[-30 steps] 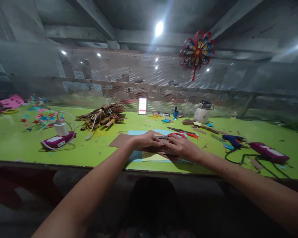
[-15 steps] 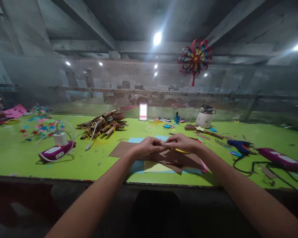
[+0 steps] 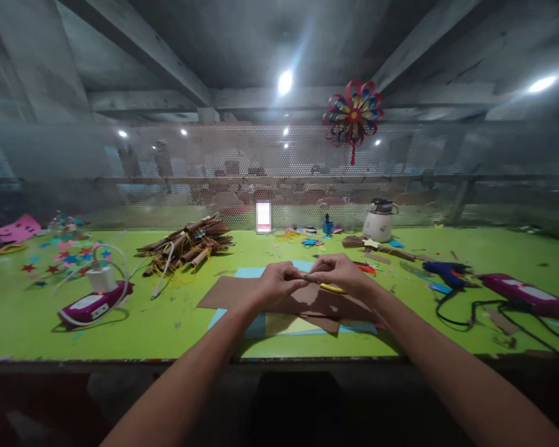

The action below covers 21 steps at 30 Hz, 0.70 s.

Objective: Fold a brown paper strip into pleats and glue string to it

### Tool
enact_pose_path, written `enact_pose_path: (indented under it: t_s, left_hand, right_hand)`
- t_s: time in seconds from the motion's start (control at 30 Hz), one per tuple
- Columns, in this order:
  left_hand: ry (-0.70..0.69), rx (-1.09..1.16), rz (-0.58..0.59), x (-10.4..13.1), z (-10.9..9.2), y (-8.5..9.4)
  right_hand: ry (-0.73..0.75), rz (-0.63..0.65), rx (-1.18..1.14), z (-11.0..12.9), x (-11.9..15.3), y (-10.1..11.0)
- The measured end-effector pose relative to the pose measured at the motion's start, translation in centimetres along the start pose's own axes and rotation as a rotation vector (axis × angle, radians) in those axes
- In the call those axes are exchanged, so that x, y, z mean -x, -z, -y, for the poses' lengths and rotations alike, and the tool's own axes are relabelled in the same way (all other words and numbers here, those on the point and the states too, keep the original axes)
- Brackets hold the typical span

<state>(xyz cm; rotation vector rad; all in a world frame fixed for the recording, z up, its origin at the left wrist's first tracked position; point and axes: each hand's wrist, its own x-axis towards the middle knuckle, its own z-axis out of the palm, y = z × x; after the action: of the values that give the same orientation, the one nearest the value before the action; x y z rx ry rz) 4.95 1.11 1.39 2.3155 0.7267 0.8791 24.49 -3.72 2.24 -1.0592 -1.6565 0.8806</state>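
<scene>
My left hand and my right hand meet above the middle of the green table. Both are closed, fingertips pinched together on a small brown paper piece that is mostly covered by the fingers. Beneath them lie sheets of brown paper, overlapping light blue paper and a pale yellow sheet. A curved yellow handle shows just under my right hand; the rest of that tool is hidden.
Rolled brown paper tubes with yellow string lie piled at left, near a purple power strip. To the right are a blue glue gun, another purple power strip with black cables, and a white jug. A lit phone stands at the back.
The view has shifted, so the scene sits slightly lower and further left. My hands stay pinched together over the brown paper, with the fingers slightly rearranged.
</scene>
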Motion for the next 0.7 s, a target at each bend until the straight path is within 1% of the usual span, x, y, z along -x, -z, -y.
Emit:
enact_pose_path:
  t_s: [0.07,0.13,0.2,0.3,0.4,0.57,0.63,0.7]
  left_hand:
    - [-0.065,-0.035,-0.033,-0.1,0.1,0.0]
    - [-0.104,-0.059,-0.049,-0.1,0.0,0.1]
    - [-0.107,-0.071,-0.065,0.0,-0.2,0.2]
    - [-0.076,-0.078,-0.093,0.2,-0.5,0.4]
    - [-0.101,-0.147,-0.123,0.5,-0.8,0.7]
    - [-0.284,-0.302,-0.200,0.8,-1.1,0.6]
    - [-0.332,-0.323,-0.219,0.9,-1.3,0.4]
    - [-0.356,-0.318,-0.215,1.0,-1.6,0.2]
  right_hand:
    - [0.040,-0.032,-0.042,0.2,0.2,-0.2]
    - [0.048,-0.041,-0.076,0.4,0.3,-0.2]
    - [0.052,-0.054,-0.097,0.7,0.4,0.0]
    - [0.074,-0.069,-0.109,0.8,0.4,0.4]
    - [0.082,-0.028,-0.154,0.9,0.4,0.8]
    - [0.094,0.081,-0.266,1.1,0.7,1.1]
    - [0.108,0.092,-0.265,1.1,0.8,1.1]
    - [0.127,0.075,-0.263,1.1,0.9,1.1]
